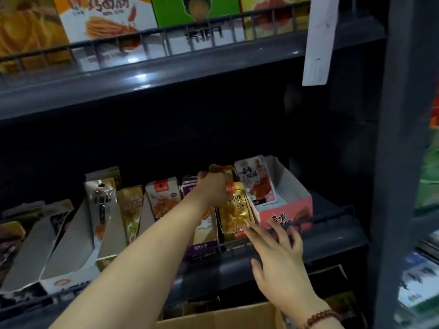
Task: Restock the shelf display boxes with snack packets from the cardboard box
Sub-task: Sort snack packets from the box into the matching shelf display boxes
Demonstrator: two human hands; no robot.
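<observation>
The left hand [213, 186] is reaching deep into the middle shelf [332, 243] and its fingers are curling around the top of some gold snack packets [234, 210]; it is gripping them near their upper edge, at the back of the row. I think this is the step of pushing new packets down into their display box, behind the ones already standing there. The exact number of packets in the grip I cannot tell, because the picture is blurred there.

The right hand [278, 255] is holding nothing. Its fingers are spread and straight, and the fingertips are touching or nearly touching the low front edge of the gold packets, just at the shelf's wire rail [332, 217]. Probably it is steadying the front packet so that the row is not tipping forward while the other hand is pressing from behind.

The gold packets are standing on their short edge, with the long axis going up and leaning a little backward, and the printed face is looking toward the person. Just to the right of both hands a pink display box [287, 210] is standing, with only a few pale packets at its back. Below the right hand, near the wrist with the bead bracelet [320, 317], the open cardboard box [225, 317] is waiting under the shelf.
</observation>
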